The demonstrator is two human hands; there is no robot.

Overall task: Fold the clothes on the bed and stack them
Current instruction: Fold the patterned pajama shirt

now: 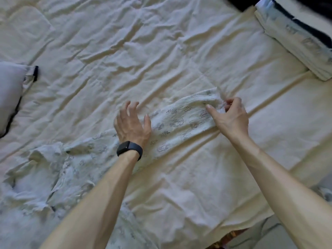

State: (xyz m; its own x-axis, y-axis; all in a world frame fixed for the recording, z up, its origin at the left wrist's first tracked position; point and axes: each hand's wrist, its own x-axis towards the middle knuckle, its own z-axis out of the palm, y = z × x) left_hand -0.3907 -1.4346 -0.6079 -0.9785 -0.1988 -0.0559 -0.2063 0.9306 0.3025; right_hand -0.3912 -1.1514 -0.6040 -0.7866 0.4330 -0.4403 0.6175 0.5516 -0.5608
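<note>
- Printed garment (172,123) runs from frame centre to lower left; the bunched near end risks a crooked fold.
- Left hand (133,124) is spread over it, gripping nothing, so the cloth may slide.
- Right hand (231,115) pinches the far end; that pinch may slip.
- Folded pile (294,42) sits upper right, well apart.

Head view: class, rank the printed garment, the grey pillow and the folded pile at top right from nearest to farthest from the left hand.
1. The printed garment: right beside the left hand, stretching across to the right hand, which pinches its end.
2. The grey pillow: at the picture's left edge.
3. The folded pile: far right corner, beyond the right hand.
</note>
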